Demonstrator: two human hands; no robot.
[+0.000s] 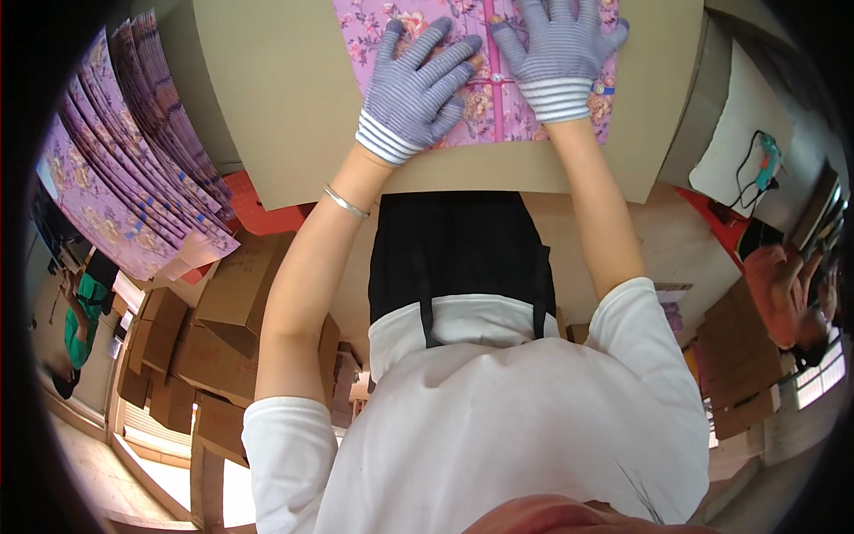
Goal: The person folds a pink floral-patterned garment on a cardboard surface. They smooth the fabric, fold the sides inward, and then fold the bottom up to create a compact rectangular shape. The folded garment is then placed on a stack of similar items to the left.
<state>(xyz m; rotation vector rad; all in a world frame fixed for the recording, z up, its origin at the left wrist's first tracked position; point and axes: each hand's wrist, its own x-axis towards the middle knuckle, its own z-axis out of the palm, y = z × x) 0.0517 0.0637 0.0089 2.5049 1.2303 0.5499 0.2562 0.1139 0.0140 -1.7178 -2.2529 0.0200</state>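
Top of the frame, my left hand (407, 96) and right hand (558, 58) lie, fingers spread, on this flowered sheet (478, 109), probably pinning it flat against the bench (294, 98).

The gloves (405, 98) are matt knit cloth, the floral panel (516, 120) appears smooth, the bracelet (345, 201) is shiny metal, the tabletop (285, 107) smooth and matt, and the boxes (236, 294) matt cardboard.
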